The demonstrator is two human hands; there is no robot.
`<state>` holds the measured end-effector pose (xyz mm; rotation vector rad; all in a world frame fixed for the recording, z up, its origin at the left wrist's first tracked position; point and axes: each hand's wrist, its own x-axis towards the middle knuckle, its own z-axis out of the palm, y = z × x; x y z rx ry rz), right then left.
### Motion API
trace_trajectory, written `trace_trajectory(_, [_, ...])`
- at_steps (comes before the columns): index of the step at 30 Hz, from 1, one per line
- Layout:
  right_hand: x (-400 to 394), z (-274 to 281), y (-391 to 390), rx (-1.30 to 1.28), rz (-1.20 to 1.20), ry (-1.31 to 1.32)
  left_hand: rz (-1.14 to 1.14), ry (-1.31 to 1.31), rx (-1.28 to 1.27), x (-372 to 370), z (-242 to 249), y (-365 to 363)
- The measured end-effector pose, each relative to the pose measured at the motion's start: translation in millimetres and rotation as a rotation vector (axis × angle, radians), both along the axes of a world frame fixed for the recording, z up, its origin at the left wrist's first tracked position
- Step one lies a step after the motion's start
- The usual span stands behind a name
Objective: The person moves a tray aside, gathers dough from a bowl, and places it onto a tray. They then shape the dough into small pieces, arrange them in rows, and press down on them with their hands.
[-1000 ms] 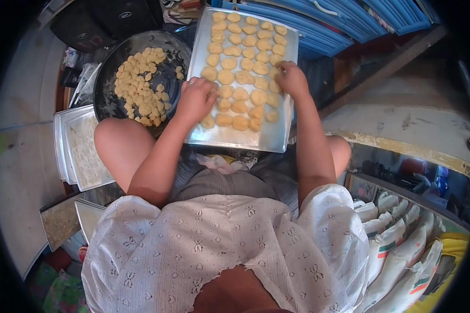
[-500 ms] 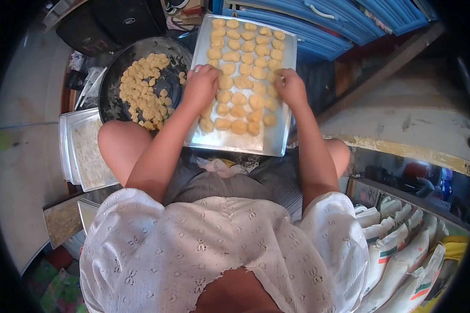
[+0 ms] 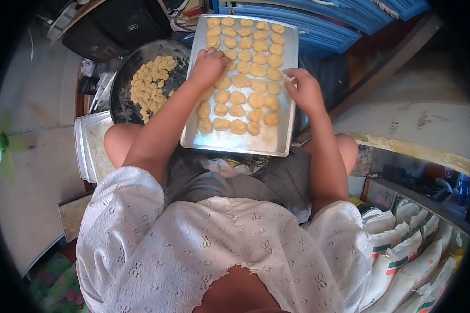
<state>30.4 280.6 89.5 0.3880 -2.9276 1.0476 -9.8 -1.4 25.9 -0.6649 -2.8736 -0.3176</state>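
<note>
A metal tray [image 3: 235,144] lies in front of me, covered with rows of flattened dough pieces [image 3: 241,80]. My left hand [image 3: 210,67] reaches over the tray's left part, its fingers bent down onto a dough piece near the upper left; the fingertips are partly hidden. At the tray's right edge my right hand [image 3: 303,89] hovers with thumb and fingers apart, nothing between them. Left of the tray, a round black pan [image 3: 121,96] holds a heap of small dough pieces [image 3: 150,86].
More metal trays [image 3: 94,143] are stacked at the left beside my knee. Black speakers [image 3: 125,26] stand at the back left, blue slatted panels [image 3: 308,31] at the back. A wooden beam [image 3: 386,65] slants at the right, above white packed bags [image 3: 397,261].
My left hand has moved up along the tray's left side. My right hand has let go of the dough near the right edge, shifted right and opened.
</note>
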Motion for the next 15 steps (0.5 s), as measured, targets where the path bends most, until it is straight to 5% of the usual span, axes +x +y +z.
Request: trace_trajectory(15, [-11,-29,-22,0.233,0.178,-0.11,0.001,-0.103,0.021,42,19,-6])
